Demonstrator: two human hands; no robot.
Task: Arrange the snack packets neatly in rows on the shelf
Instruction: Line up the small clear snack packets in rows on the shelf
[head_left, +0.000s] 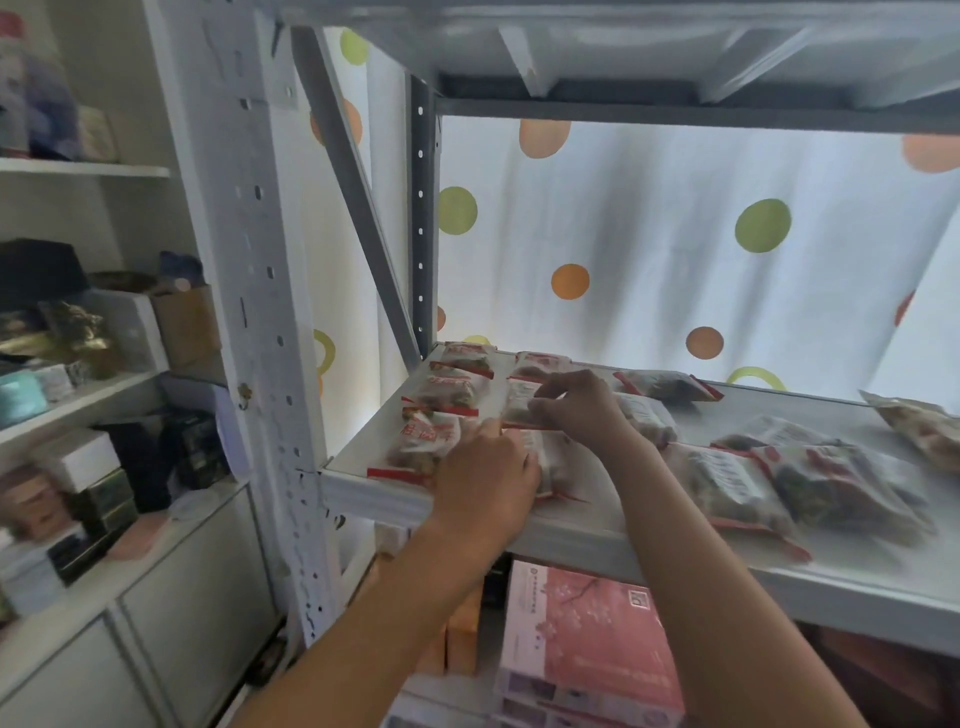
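Reaching up from below, both bare forearms stretch toward the left end of the white metal shelf (597, 540), with a dotted curtain (675, 234) hanging behind it. The left hand (485, 491) lies palm down at the front edge, fingers spread loosely over a packet whose outline is mostly hidden; whether it grips that packet cannot be told. The right hand (576, 402) sits farther in, toward the back edge, its fingertips pinching the near end of a middle-column packet (519, 400).

Snack packets in clear wrap with red ends fill the back left corner in two columns: three in the left column, of which the front one (423, 447) touches the left hand's fingers, and about three in the next column. To the right of the hands lie loose packets, unsorted: one dark packet (667, 385) near the back edge, a blurred pile of about four (779, 483) near the front edge, and one more (919, 431) at the far right.

Below the shelf stands a pink box (587, 644).
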